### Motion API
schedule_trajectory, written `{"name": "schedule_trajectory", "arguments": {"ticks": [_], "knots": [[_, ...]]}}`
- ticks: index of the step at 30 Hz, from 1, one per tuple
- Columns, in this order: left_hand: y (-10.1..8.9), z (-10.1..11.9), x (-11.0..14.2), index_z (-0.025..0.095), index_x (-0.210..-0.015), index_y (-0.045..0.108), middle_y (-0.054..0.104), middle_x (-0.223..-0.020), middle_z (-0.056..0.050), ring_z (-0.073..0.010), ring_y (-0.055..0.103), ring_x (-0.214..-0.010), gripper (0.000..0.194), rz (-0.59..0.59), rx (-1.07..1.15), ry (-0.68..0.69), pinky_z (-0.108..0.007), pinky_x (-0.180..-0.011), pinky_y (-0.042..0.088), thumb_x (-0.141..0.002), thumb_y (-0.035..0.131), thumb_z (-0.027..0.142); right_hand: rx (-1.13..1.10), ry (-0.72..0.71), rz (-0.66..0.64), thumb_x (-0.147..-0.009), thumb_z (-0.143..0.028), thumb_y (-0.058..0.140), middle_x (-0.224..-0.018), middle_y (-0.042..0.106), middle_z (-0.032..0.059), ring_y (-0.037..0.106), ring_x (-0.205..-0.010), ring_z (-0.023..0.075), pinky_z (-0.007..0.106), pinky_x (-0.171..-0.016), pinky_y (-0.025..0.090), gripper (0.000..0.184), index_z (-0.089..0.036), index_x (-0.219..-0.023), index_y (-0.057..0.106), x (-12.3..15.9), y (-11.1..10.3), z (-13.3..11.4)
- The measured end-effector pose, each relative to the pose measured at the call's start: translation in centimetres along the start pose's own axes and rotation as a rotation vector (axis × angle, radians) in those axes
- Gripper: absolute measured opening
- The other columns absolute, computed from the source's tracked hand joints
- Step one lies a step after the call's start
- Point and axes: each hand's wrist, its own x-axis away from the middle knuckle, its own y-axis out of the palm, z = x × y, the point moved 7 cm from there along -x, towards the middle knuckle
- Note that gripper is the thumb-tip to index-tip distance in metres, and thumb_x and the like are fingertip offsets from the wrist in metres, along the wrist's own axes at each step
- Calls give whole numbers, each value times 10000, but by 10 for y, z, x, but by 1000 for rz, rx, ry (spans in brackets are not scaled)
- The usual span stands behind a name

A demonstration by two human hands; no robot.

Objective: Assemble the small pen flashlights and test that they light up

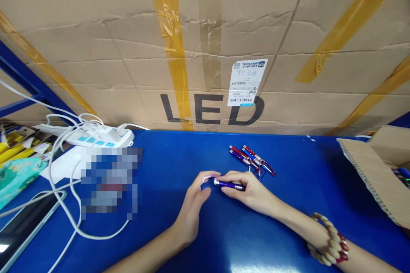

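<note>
Nearest you, at the lower right of the frame, your wrist wears a bracelet [330, 241] of pale, round beads beside a glossy red-brown strand. Just below the middle of the frame, the fingers of your right hand [248, 190] are clamped on a slim penlight [224, 184]: a shiny violet-blue cylinder with a bright silvery tip pointing left and a pale marking on the barrel, too small to read. Your left hand [193, 204] curves beside that tip, thumb and index finger apart, a white glow on the index finger; you hold nothing visible in it.

Below them spreads the smooth, glossy blue bench [272, 234]. At the lower left you have a flat dark-screened device [30, 226] and looping white cables [96, 237], near a pixelated patch that cannot be made out. Just beyond your right hand lies a cluster of spare penlights [248, 157], red, blue and violet, with silvery sections and cord-like loops. An open corrugated box [374, 181] stands at the right edge; left of centre, a white power strip [105, 136] shows pale blue squares.

Farthest off, creased brown cardboard [134, 47] crossed by shiny amber tape [174, 30] bears "LED" in black capitals, its D partly covered by a white label [246, 83] with barcodes and a QR code.
</note>
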Motion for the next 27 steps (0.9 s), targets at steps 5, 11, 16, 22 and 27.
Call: {"name": "schedule_trajectory", "arguments": {"ticks": [5, 11, 16, 22, 27], "knots": [[0, 0, 1, 141, -1131, 549, 526, -1148, -82, -283, 413, -1125, 348, -3, -51, 18, -318, -957, 284, -918, 399, 372, -7, 19, -61, -834, -350, 548, -878, 688, 54, 627, -830, 171, 260, -771, 474, 274, -156, -976, 681, -1, 6, 1], [1, 5, 3, 132, -1123, 548, 524, -1143, -90, -283, 432, -1104, 331, -3, -48, 15, -328, -947, 312, -913, 397, 339, 19, -15, -33, -854, -337, 530, -802, 686, 40, 620, -758, 145, 235, -734, 458, 256, -145, -903, 692, -1, 5, -2], [2, 7, 2, 132, -1131, 544, 525, -1138, -90, -280, 427, -1109, 327, 0, -62, 3, -327, -955, 304, -907, 389, 313, 39, 1, -48, -869, -322, 512, -794, 681, 37, 616, -758, 149, 241, -728, 446, 249, -157, -894, 697, 2, 5, -3], [0, 7, 2, 134, -1124, 552, 528, -1136, -85, -273, 424, -1111, 329, -1, -87, -4, -321, -956, 296, -888, 388, 294, 24, 3, -74, -865, -312, 521, -816, 681, 35, 623, -766, 151, 242, -722, 468, 253, -174, -1005, 680, 2, 8, 0], [1, 6, 1, 166, -1104, 560, 537, -1104, -69, -254, 455, -1051, 278, 26, -140, -15, -315, -910, 328, -899, 406, 272, 75, 16, -34, -833, -322, 567, -924, 673, 47, 622, -826, 170, 266, -746, 475, 263, -192, -1037, 669, 1, 6, 3]]}}
